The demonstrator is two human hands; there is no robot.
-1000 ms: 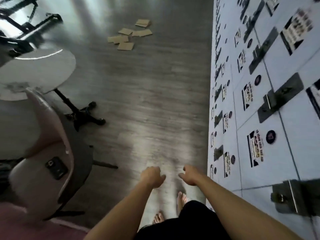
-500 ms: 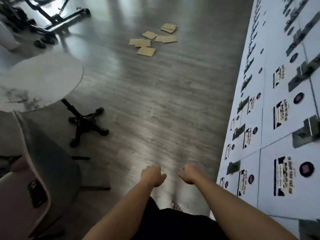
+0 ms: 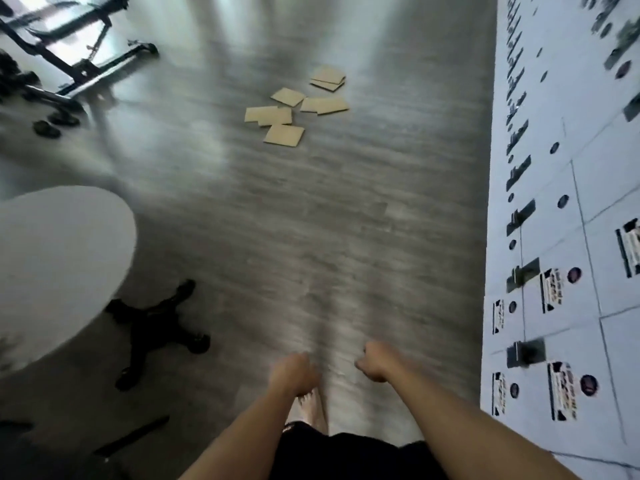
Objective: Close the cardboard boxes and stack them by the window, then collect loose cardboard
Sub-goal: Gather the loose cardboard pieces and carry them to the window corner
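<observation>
Step in hand, by judgement: the last one, collecting loose cardboard; no cardboard boxes in view, so closing and stacking not checkable from this frame. Flat tan cardboard pieces [image 3: 297,103] scattered on the grey wood-grain floor [image 3: 277,237] in the upper centre of the frame, several overlapping at their edges, one pair stacked at the upper right of the scatter. Left hand [image 3: 293,374] and right hand [image 3: 375,362] low in the frame, centre, held out ahead of the body, apart from each other, fingers loosely curled, nothing in either. Both hands well apart from the cardboard. Bare foot [image 3: 310,408] visible on the floor just below the left hand; frame blurred throughout. Round white table [image 3: 59,265] with black star-shaped base [image 3: 159,327] at lower left; black metal frame [image 3: 79,53] at upper left; white locker wall with dark latches and printed labels [image 3: 561,271] along the right edge. Path between hands and cardboard unobstructed. Next move, by judgement: approach to the scatter, a crouch or bend, then gathering of the flat pieces into one pile, thin edges likely needing a fingertip lift off the smooth floor.
</observation>
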